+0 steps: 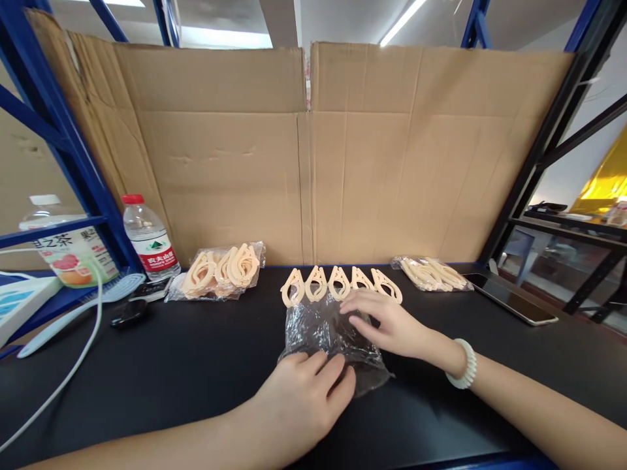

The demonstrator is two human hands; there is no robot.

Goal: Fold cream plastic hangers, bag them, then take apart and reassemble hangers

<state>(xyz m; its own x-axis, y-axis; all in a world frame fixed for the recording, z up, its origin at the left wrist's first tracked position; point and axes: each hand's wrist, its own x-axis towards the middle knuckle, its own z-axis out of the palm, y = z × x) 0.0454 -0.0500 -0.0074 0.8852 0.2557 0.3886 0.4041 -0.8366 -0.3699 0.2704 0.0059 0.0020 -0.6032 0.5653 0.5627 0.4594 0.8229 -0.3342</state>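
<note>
Our left hand (pixel 304 398) and right hand (pixel 386 323) lie flat and open on the clear bag (pixel 321 329), just in front of the row of clips (pixel 337 284) on the desk (pixel 196 365). We should press softly, so the bag stays put.

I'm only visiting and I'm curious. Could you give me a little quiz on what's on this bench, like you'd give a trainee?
1. How many loose peach clips lie in the row just behind the clear bag?
2. True or false: the left hand and the right hand both rest on that bag.
3. What is on the right wrist? A) a watch B) a white bead bracelet C) a glove

Key: 1 five; 2 true; 3 B.
</note>
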